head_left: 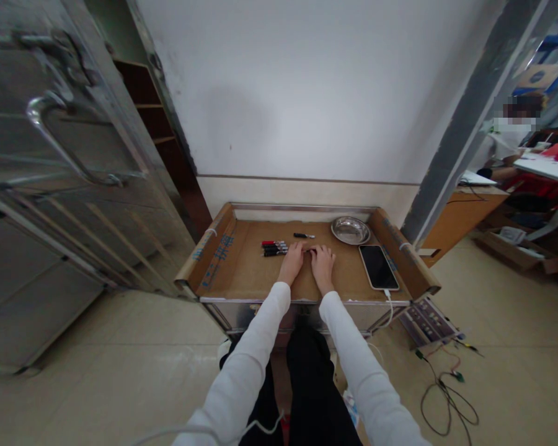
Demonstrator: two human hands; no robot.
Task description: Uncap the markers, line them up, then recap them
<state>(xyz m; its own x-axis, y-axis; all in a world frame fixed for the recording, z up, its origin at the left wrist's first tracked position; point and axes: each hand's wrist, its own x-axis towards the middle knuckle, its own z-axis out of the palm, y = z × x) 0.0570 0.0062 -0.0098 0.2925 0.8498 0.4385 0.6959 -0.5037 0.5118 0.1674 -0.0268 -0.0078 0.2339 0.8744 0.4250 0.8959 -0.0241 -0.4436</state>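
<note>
On the cardboard-lined table top point(246, 275), my left hand point(292, 262) and my right hand point(323, 265) are close together with curled fingers. Between their fingertips is a thin dark pen-like piece point(309, 250), mostly hidden by the fingers. Just left of my left hand lies a row of pens point(273, 249), several black and at least one red, side by side. A single black pen or pen part point(303, 235) with a silvery end lies beyond my hands.
A round metal dish point(350, 230) stands at the back right. In front of it lies a phone point(378, 266) with a white cable plugged in. Raised cardboard sides flank the table. On the floor at right are an electrical device point(431, 323) and loose cables point(446, 387). A person sits far right.
</note>
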